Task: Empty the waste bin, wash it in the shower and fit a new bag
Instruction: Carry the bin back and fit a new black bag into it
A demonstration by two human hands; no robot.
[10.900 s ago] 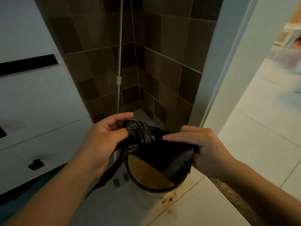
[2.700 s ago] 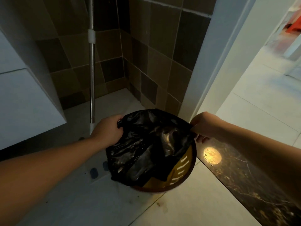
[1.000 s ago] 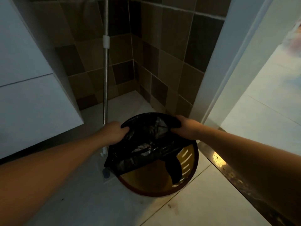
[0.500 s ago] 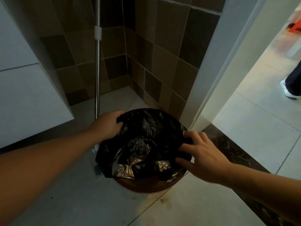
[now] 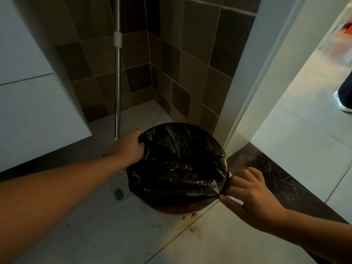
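A round brown waste bin [image 5: 177,209] stands on the tiled floor by the door frame. A black plastic bag [image 5: 177,162] lies stretched over nearly all of its mouth, leaving only a strip of the near rim showing. My left hand [image 5: 129,147] grips the bag's edge at the bin's far left side. My right hand [image 5: 249,193] pinches the bag's edge at the near right side, pulling it over the rim. The inside of the bin is hidden by the bag.
A metal pole [image 5: 117,73] leans in the brown-tiled corner behind the bin. A white cabinet [image 5: 34,103] hangs at the left. A dark marble threshold [image 5: 276,174] and white door frame [image 5: 247,82] lie to the right. Another person's shoe [image 5: 342,103] shows beyond the doorway.
The bag has been spread from a crumpled heap to cover most of the bin's mouth. My right hand has slid to the near right rim and now pinches the bag's edge.
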